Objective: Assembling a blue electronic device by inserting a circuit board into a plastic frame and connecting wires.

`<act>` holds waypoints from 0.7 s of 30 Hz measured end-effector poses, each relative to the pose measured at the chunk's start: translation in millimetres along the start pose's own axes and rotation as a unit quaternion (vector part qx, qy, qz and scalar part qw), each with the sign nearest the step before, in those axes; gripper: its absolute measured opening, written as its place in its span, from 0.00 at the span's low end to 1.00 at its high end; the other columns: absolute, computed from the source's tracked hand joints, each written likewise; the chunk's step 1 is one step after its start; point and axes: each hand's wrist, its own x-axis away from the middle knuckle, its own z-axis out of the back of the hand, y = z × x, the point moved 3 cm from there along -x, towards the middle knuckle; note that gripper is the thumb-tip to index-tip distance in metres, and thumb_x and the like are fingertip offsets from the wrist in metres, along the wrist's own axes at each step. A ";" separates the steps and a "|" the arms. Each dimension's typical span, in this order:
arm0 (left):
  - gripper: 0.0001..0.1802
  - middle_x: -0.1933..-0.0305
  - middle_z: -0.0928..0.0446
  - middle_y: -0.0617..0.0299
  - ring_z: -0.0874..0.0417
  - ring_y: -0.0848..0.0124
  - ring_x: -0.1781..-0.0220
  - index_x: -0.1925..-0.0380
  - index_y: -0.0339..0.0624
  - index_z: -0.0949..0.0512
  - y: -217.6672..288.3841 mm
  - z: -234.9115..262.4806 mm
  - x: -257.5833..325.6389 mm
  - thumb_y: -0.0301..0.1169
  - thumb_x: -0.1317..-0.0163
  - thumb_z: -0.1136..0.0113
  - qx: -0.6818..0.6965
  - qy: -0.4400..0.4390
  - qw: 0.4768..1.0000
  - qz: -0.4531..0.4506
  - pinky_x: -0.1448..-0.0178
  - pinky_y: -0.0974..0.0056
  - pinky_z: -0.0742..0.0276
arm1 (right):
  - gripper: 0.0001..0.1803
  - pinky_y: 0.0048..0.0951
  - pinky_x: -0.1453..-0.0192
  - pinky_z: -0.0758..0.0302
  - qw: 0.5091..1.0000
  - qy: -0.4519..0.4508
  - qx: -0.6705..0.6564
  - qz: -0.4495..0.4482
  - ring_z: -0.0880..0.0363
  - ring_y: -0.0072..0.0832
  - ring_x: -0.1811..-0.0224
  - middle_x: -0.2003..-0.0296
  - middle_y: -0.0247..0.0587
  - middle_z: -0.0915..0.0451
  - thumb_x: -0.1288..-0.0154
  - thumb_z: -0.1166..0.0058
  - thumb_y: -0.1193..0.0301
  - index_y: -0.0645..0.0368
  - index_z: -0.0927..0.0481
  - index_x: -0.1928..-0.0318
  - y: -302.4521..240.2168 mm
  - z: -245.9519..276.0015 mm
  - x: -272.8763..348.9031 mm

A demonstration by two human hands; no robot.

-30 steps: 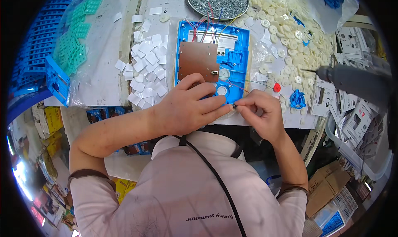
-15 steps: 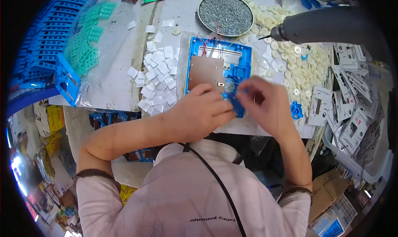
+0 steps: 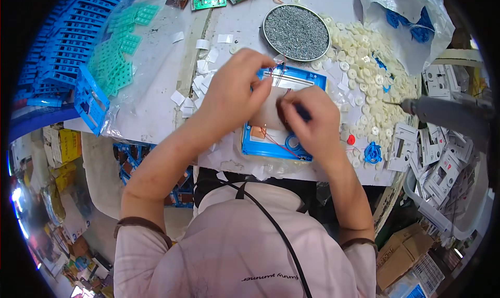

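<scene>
A shallow blue plastic case (image 3: 281, 150) lies in front of me with a brown circuit board (image 3: 266, 112) over its middle. The board sits tilted across the case. My left hand (image 3: 240, 84) is at the case's far left, thumb and forefinger pinched by thin wires (image 3: 279, 75); the wires seem to be between the fingertips. Over the board's right edge, my right hand (image 3: 313, 116) is closed, fingers curled inward. What it holds is hidden. Below the board, thin red wires (image 3: 275, 140) run over the near part of the case, beside a blue ring.
A round dish of screws (image 3: 297, 32) stands beyond the case. Cream discs (image 3: 364, 79) spread to the right, under a hanging grey electric screwdriver (image 3: 442, 110). White squares (image 3: 200, 84), green keypads (image 3: 117, 63) and blue frames (image 3: 62, 42) lie left; white panels (image 3: 440, 157) fill a bin.
My left hand has moved up to the case's far edge, and my right hand has come in over the board. The board is now tilted. The screwdriver has swung right and down.
</scene>
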 end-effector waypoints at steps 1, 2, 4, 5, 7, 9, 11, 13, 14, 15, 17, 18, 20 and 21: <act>0.13 0.54 0.20 0.50 0.16 0.52 0.58 0.56 0.35 0.20 -5.4 -0.3 -9.6 0.27 0.41 0.37 -0.006 0.003 1.000 0.028 0.54 0.54 0.19 | 0.06 0.37 0.54 0.24 0.998 -0.053 0.016 0.017 0.20 0.36 0.60 0.69 0.36 0.18 0.46 0.35 0.76 0.57 0.14 0.65 0.4 -0.3 2.4; 0.13 0.56 0.21 0.51 0.16 0.54 0.58 0.56 0.37 0.19 -7.8 -2.9 -16.6 0.28 0.40 0.36 -0.039 0.010 0.999 0.012 0.55 0.55 0.20 | 0.07 0.37 0.53 0.23 0.997 -0.072 0.023 0.030 0.21 0.37 0.59 0.68 0.36 0.18 0.47 0.34 0.75 0.56 0.14 0.65 -0.1 0.5 2.0; 0.13 0.59 0.21 0.54 0.16 0.59 0.59 0.55 0.39 0.17 -9.9 -8.8 -26.6 0.29 0.40 0.36 -0.105 0.023 0.994 -0.023 0.57 0.59 0.21 | 0.10 0.38 0.52 0.23 0.992 -0.108 0.038 0.056 0.22 0.39 0.56 0.67 0.37 0.19 0.49 0.34 0.75 0.56 0.14 0.64 -3.8 3.2 -1.2; 0.12 0.59 0.21 0.54 0.16 0.58 0.59 0.56 0.40 0.16 -9.9 -10.2 -30.4 0.30 0.40 0.36 -0.122 -0.003 0.992 -0.014 0.56 0.59 0.21 | 0.11 0.38 0.51 0.23 0.990 -0.119 0.045 0.064 0.23 0.40 0.55 0.66 0.37 0.19 0.50 0.33 0.74 0.57 0.13 0.63 -6.2 4.3 -1.8; 0.11 0.58 0.21 0.55 0.17 0.58 0.59 0.58 0.42 0.15 -8.5 -12.1 -37.0 0.31 0.39 0.36 -0.154 -0.057 0.986 0.004 0.55 0.58 0.21 | 0.13 0.39 0.49 0.23 0.985 -0.141 0.059 0.081 0.24 0.42 0.52 0.63 0.37 0.20 0.52 0.33 0.73 0.57 0.13 0.61 -14.8 7.2 0.7; 0.10 0.58 0.21 0.56 0.17 0.58 0.58 0.59 0.44 0.15 -8.0 -13.1 -35.8 0.30 0.40 0.36 -0.135 -0.050 0.989 -0.026 0.54 0.58 0.21 | 0.17 0.40 0.47 0.23 0.970 -0.167 0.137 0.111 0.25 0.43 0.51 0.60 0.39 0.20 0.54 0.33 0.73 0.57 0.13 0.59 -28.9 12.0 3.6; 0.09 0.57 0.21 0.58 0.17 0.57 0.58 0.61 0.45 0.14 -6.7 -14.4 -33.8 0.29 0.41 0.35 -0.125 -0.047 0.989 -0.057 0.53 0.57 0.20 | 0.20 0.40 0.46 0.23 0.960 -0.211 0.138 0.123 0.25 0.44 0.50 0.57 0.40 0.20 0.55 0.34 0.74 0.56 0.13 0.56 -32.6 17.6 1.0; 0.08 0.56 0.20 0.61 0.17 0.57 0.56 0.63 0.46 0.14 -5.1 -15.2 -31.2 0.30 0.42 0.35 -0.126 -0.046 0.987 -0.087 0.52 0.56 0.19 | 0.23 0.41 0.44 0.23 0.952 -0.274 0.060 0.119 0.26 0.46 0.47 0.53 0.41 0.20 0.55 0.36 0.76 0.55 0.14 0.52 -25.9 27.9 -3.2; 0.08 0.56 0.20 0.61 0.17 0.58 0.56 0.62 0.46 0.14 -5.7 -14.8 -30.3 0.30 0.42 0.35 -0.136 -0.036 0.984 -0.106 0.52 0.56 0.19 | 0.24 0.41 0.44 0.23 0.966 -0.203 0.098 0.129 0.26 0.46 0.47 0.52 0.42 0.20 0.54 0.37 0.77 0.54 0.15 0.51 -23.2 33.9 -13.7; 0.09 0.57 0.20 0.61 0.17 0.58 0.55 0.62 0.46 0.14 -6.4 -14.1 -29.8 0.30 0.43 0.35 -0.144 -0.026 0.981 -0.125 0.51 0.56 0.19 | 0.25 0.42 0.43 0.23 0.973 -0.129 0.136 0.137 0.25 0.46 0.46 0.50 0.42 0.20 0.54 0.38 0.79 0.53 0.15 0.50 -18.0 39.2 -27.9; 0.10 0.56 0.20 0.61 0.18 0.58 0.55 0.59 0.45 0.15 -5.5 -11.2 -28.0 0.29 0.43 0.35 -0.166 -0.029 0.976 -0.138 0.51 0.56 0.20 | 0.26 0.43 0.42 0.24 0.974 -0.049 0.167 0.145 0.25 0.46 0.45 0.48 0.41 0.20 0.53 0.42 0.82 0.53 0.15 0.50 -1.6 34.9 -49.2; 0.12 0.55 0.20 0.60 0.19 0.57 0.55 0.57 0.44 0.16 -2.2 -9.7 -28.6 0.28 0.43 0.35 -0.177 -0.043 0.974 -0.135 0.51 0.56 0.21 | 0.26 0.43 0.41 0.24 0.975 -0.041 0.165 0.143 0.25 0.46 0.45 0.47 0.40 0.19 0.53 0.44 0.84 0.53 0.15 0.51 9.8 25.7 -56.5; 0.14 0.55 0.20 0.59 0.20 0.57 0.55 0.55 0.43 0.17 2.0 -1.5 -29.7 0.27 0.43 0.35 -0.203 -0.067 0.968 -0.134 0.50 0.55 0.22 | 0.23 0.43 0.41 0.24 0.974 -0.047 0.164 0.148 0.24 0.45 0.44 0.47 0.39 0.19 0.51 0.45 0.85 0.53 0.15 0.53 27.0 16.4 -62.9; 0.14 0.56 0.20 0.59 0.21 0.57 0.55 0.55 0.42 0.18 2.8 5.4 -30.0 0.26 0.43 0.35 -0.219 -0.077 0.963 -0.136 0.50 0.55 0.22 | 0.21 0.42 0.41 0.24 0.972 -0.062 0.165 0.154 0.24 0.45 0.44 0.47 0.39 0.19 0.49 0.44 0.84 0.54 0.16 0.54 34.5 15.1 -63.8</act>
